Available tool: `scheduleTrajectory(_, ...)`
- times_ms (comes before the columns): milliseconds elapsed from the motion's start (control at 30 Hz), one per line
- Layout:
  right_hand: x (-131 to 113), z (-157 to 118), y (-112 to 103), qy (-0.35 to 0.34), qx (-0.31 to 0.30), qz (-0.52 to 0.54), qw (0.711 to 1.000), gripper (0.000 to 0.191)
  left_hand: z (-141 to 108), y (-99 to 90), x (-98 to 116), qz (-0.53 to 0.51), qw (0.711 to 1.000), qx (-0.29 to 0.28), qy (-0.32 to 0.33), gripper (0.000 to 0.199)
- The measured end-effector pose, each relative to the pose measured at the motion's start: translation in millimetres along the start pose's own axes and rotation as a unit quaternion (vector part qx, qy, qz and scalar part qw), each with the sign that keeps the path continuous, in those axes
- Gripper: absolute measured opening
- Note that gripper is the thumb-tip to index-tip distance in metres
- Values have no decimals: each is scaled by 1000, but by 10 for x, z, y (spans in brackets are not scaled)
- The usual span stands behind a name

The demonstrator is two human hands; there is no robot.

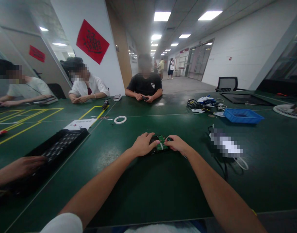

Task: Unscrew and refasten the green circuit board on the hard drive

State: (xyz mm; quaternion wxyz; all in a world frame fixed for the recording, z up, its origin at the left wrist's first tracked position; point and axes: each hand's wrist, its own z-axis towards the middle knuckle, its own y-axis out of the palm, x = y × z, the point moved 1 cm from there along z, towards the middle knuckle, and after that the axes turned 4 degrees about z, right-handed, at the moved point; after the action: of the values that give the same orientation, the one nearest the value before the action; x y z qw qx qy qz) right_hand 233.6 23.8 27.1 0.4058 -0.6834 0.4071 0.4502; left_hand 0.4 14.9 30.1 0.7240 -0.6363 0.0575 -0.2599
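Observation:
A small dark device with a bare green circuit board (162,147) lies on the green table in front of me. My left hand (144,144) is closed around its left side, with the thumb over the board. At the board's right edge, my right hand (179,143) is pinched, thumb and forefinger together. A small dark round shape shows by these fingertips, too small to name. The hands cover both ends of the device.
On the right are a blue tray (243,116), a cable bundle (193,104) and a blurred-out white object with a cord. A white ring (120,120) lies ahead left. Another person's hand (29,166) rests at a long black tray (58,145). People sit across the table.

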Motion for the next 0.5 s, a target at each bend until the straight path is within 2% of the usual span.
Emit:
scheduleTrajectory(100, 10, 16, 2, 4, 0, 6, 1000, 13, -263, 30, -51, 9, 999, 29, 33, 75)
scheduleTrajectory(200, 6, 18, 4, -1, 0, 15, 1000, 14, -413, 103, -53, 26, 996, 38, 72, 85)
scheduleTrajectory(300, 1, 10, -3, -2, 3, 18, 1000, 17, -424, 149, -31, 29, 995, 40, 81, 89)
scheduleTrajectory(500, 37, 44, -44, -5, -2, 42, 999, 21, -376, 101, -50, 26, 992, 40, 118, 67)
